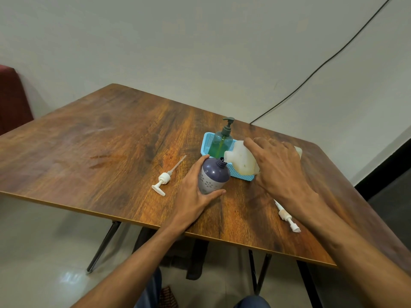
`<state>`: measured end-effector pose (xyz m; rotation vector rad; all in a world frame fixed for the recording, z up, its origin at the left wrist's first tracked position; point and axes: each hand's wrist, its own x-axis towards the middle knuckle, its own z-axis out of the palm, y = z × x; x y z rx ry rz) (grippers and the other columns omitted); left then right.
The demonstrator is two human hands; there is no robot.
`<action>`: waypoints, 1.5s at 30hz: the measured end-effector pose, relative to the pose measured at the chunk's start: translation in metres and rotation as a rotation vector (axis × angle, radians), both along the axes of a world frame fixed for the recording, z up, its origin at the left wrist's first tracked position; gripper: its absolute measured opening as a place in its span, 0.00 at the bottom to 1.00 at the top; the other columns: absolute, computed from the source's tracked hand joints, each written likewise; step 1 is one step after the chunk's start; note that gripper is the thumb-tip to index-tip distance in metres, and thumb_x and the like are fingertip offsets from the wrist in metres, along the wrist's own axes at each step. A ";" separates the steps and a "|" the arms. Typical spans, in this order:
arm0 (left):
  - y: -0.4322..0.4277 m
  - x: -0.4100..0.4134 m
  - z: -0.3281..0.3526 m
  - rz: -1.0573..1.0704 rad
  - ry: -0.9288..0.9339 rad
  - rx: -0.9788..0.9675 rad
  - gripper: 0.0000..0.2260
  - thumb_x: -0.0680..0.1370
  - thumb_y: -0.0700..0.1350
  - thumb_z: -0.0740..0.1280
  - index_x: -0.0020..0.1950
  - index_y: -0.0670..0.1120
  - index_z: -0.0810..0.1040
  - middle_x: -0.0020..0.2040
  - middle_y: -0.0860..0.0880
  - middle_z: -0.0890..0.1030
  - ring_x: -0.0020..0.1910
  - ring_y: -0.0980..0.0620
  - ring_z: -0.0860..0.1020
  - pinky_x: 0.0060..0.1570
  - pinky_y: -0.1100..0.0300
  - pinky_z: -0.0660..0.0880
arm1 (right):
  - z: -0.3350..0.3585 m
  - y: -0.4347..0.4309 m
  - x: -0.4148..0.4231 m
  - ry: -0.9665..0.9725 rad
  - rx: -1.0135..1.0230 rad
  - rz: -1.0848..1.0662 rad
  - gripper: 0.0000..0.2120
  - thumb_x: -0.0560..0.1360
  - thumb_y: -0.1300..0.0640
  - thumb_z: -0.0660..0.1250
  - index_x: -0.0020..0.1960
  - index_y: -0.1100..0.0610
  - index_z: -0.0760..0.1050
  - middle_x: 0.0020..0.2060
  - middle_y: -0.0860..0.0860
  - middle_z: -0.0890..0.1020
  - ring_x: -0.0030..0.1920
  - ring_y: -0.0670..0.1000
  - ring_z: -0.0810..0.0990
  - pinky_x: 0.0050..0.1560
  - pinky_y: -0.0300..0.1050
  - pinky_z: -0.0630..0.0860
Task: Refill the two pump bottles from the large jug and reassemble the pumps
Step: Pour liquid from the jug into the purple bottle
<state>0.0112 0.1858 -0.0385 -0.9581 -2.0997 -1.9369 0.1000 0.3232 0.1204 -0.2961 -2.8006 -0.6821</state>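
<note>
- A white pump was seen lying loose on the surface, to the left of the purple bottle.
- The purple bottle, uncapped and standing upright, was steadied by the left hand; its fingers were curled round the bottle's left side, with the thumb pressed along the base.
- The large jug, just right of the purple bottle, was tipped by the right hand, with its spout brought to the bottle's open neck. The fingers were spread over the jug's top; how tightly it was gripped could not be told.
- A green bottle, its pump fitted, stood in a blue tray behind the purple bottle.
- A second white pump lay to the right of the purple bottle, near the edge.
- Pouring into the purple bottle was judged the step in hand; next, the jug would need righting and a pump screwing on.
</note>
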 end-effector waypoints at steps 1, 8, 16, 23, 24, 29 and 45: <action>0.000 0.000 0.000 0.000 -0.001 -0.001 0.43 0.69 0.53 0.81 0.78 0.49 0.64 0.72 0.52 0.73 0.68 0.58 0.74 0.66 0.64 0.73 | 0.000 0.000 0.000 -0.002 0.000 -0.001 0.39 0.69 0.51 0.77 0.73 0.48 0.61 0.69 0.53 0.74 0.67 0.60 0.74 0.62 0.60 0.72; -0.001 0.000 0.000 -0.007 0.000 0.005 0.42 0.69 0.53 0.81 0.78 0.50 0.64 0.72 0.54 0.73 0.68 0.59 0.74 0.65 0.67 0.73 | 0.001 -0.001 0.000 -0.008 0.006 0.001 0.38 0.70 0.51 0.76 0.74 0.48 0.59 0.70 0.52 0.73 0.67 0.59 0.73 0.63 0.60 0.72; 0.002 0.000 -0.001 -0.009 -0.004 0.005 0.43 0.69 0.54 0.81 0.78 0.50 0.64 0.72 0.53 0.73 0.68 0.57 0.74 0.67 0.59 0.75 | 0.002 0.001 0.001 -0.013 -0.003 0.000 0.38 0.71 0.51 0.76 0.74 0.47 0.58 0.70 0.52 0.73 0.68 0.59 0.73 0.64 0.60 0.71; 0.001 0.001 0.000 -0.004 -0.015 0.005 0.43 0.69 0.54 0.81 0.78 0.50 0.64 0.72 0.54 0.73 0.69 0.57 0.74 0.67 0.54 0.75 | 0.001 0.001 0.002 -0.006 -0.001 0.006 0.38 0.70 0.50 0.77 0.73 0.48 0.59 0.70 0.53 0.73 0.68 0.60 0.73 0.64 0.60 0.71; 0.001 0.001 0.000 -0.003 -0.014 0.004 0.42 0.69 0.54 0.81 0.78 0.50 0.64 0.72 0.54 0.73 0.69 0.57 0.74 0.67 0.54 0.75 | 0.001 0.001 0.002 -0.006 -0.001 0.005 0.38 0.71 0.50 0.76 0.74 0.47 0.59 0.70 0.53 0.73 0.68 0.60 0.73 0.64 0.60 0.71; 0.001 0.000 -0.001 -0.009 -0.011 0.006 0.42 0.69 0.55 0.81 0.78 0.51 0.64 0.72 0.54 0.73 0.69 0.56 0.74 0.66 0.51 0.76 | 0.002 0.001 0.002 -0.003 0.005 0.004 0.38 0.70 0.51 0.76 0.73 0.47 0.59 0.70 0.52 0.73 0.67 0.60 0.73 0.63 0.60 0.71; 0.002 0.000 -0.001 -0.003 0.004 -0.001 0.42 0.69 0.55 0.81 0.78 0.51 0.64 0.70 0.58 0.72 0.68 0.62 0.73 0.65 0.67 0.72 | 0.004 -0.002 0.003 -0.018 -0.007 0.010 0.38 0.71 0.50 0.76 0.74 0.48 0.59 0.71 0.53 0.72 0.69 0.60 0.72 0.65 0.60 0.70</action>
